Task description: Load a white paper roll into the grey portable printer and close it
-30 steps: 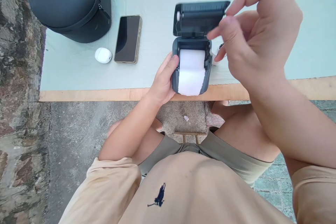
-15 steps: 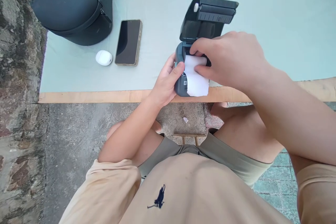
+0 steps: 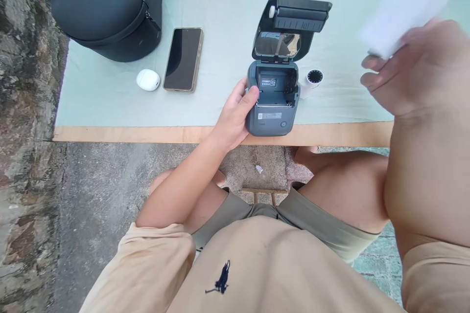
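My left hand [image 3: 238,115] grips a dark grey label printer [image 3: 273,117] by its left side, thumb on the rim, above the table's front edge. The printer's lid [image 3: 282,41] is raised, and its paper compartment shows bare inside. Out to the right, my right hand [image 3: 422,68] is closed on a white paper roll [image 3: 406,10], smeared by motion, with a loose strip of paper reaching up and away. On the table just right of the printer lies another small white roll [image 3: 311,83] with a dark core end.
A black zipped case [image 3: 106,10] stands at the back left. Beside it lie a phone [image 3: 182,58] and a white earbud case [image 3: 148,79]. The table's wooden front edge [image 3: 147,134] runs before my knees. A paper scrap [image 3: 259,169] lies on the ground.
My right hand has lifted the paper roll out of the printer and carried it off to the right. The small roll beside the printer has come into view. My left hand keeps its hold.
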`<state>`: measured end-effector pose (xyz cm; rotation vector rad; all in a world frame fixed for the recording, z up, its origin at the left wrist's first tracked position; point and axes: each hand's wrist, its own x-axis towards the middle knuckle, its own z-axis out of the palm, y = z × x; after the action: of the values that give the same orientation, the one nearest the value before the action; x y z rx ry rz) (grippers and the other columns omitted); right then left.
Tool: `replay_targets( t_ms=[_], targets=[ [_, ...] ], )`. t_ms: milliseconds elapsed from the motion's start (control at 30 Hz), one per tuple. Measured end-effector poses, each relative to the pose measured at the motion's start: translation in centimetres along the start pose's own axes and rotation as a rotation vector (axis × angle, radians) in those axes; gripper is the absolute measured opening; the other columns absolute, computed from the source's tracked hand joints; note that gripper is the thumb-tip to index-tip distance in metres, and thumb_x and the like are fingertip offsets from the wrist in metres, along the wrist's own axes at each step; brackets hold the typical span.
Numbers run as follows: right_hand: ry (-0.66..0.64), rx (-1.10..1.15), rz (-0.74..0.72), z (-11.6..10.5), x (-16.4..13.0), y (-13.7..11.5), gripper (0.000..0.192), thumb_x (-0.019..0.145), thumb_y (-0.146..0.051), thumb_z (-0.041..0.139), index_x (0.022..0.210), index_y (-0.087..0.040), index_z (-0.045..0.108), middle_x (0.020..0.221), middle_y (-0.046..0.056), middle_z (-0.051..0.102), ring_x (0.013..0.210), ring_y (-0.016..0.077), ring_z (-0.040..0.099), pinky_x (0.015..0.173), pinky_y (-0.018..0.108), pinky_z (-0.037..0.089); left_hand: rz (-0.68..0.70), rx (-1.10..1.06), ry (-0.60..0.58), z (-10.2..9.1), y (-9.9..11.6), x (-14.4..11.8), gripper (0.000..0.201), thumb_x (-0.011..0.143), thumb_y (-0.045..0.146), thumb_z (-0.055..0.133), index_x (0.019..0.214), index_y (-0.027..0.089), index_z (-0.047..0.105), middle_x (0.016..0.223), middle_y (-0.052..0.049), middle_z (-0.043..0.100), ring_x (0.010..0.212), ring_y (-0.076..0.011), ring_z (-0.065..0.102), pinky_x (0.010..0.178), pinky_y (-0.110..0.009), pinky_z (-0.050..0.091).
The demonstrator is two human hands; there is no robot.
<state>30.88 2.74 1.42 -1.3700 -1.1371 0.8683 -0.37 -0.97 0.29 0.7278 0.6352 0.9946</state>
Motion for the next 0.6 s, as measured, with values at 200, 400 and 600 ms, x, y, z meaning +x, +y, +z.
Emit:
replay_targets(
  t_ms=[200, 400, 600],
  targets=[
    [0.200, -0.349, -0.077, -0.8, -0.2, 3.6, 0.037, 0.071, -0.033, 0.092, 0.101, -0.031, 0.072, 0.093, 0.005, 0.075, 0.072, 0.0182, 0.068, 0.061, 0.037, 0.056, 0.013, -0.003, -0.014, -0.2, -0.1, 0.1, 0.031, 0.097, 0.045, 0.077, 0.119, 0.025, 0.067, 0.129, -0.006, 0.082, 0.148, -0.0297, 0.066, 0.119, -0.042, 0.062],
    [0.018, -0.835, -0.033, 1.0, -3.4, -0.7, 0.039, 0.087, -0.027, 0.081, 0.124, -0.023, 0.069, 0.128, 0.004, 0.074, 0.118, 0.0186, 0.070, 0.108, 0.046, 0.056, 0.028, 0.006, -0.032, -0.4, -0.1, 0.1, 0.030, 0.097, 0.042, 0.077, 0.119, 0.023, 0.069, 0.129, -0.005, 0.083, 0.147, -0.0302, 0.067, 0.120, -0.043, 0.062],
    [0.014, -0.784, -0.273, 0.6, -5.5, -3.1, 0.081, 0.086, -0.051, 0.085, 0.156, -0.031, 0.049, 0.152, 0.003, 0.062, 0.143, 0.0277, 0.060, 0.116, 0.055, 0.050, 0.042, 0.023, -0.038, -0.6, -0.2, 0.3, 0.029, 0.096, 0.045, 0.077, 0.116, 0.025, 0.071, 0.132, -0.003, 0.082, 0.155, -0.0298, 0.060, 0.123, -0.042, 0.060]
  ],
)
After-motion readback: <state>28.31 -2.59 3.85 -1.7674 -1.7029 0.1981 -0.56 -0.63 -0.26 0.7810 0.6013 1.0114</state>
